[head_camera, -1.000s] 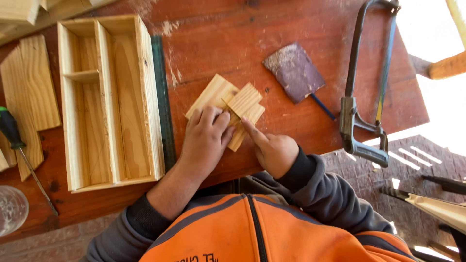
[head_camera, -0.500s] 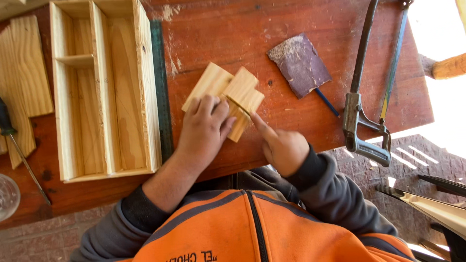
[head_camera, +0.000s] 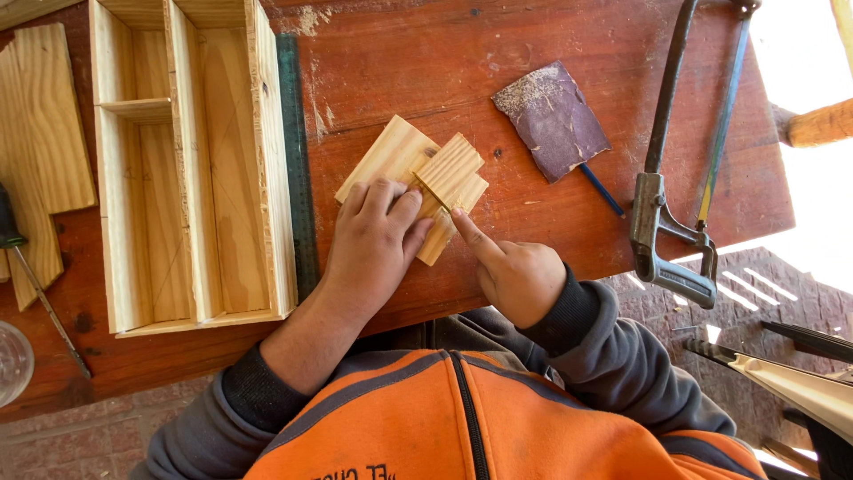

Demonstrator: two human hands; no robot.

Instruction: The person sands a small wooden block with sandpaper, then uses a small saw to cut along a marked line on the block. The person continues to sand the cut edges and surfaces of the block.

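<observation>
Two pale pine pieces lie crossed on the red-brown table: a longer flat board underneath and a small block standing on it. My left hand lies flat on the board, fingers spread, pressing it down. My right hand is curled, with its index finger stretched out and touching the lower edge of the small block.
A divided pine box stands at the left beside a dark steel ruler. Purple sandpaper and a blue pencil lie to the right, then a hacksaw near the table's edge. Screwdriver and cut board far left.
The small block has tipped from lying flatter to showing its ribbed face. My right index finger shifted slightly left and up along its edge. The left hand stayed on the board.
</observation>
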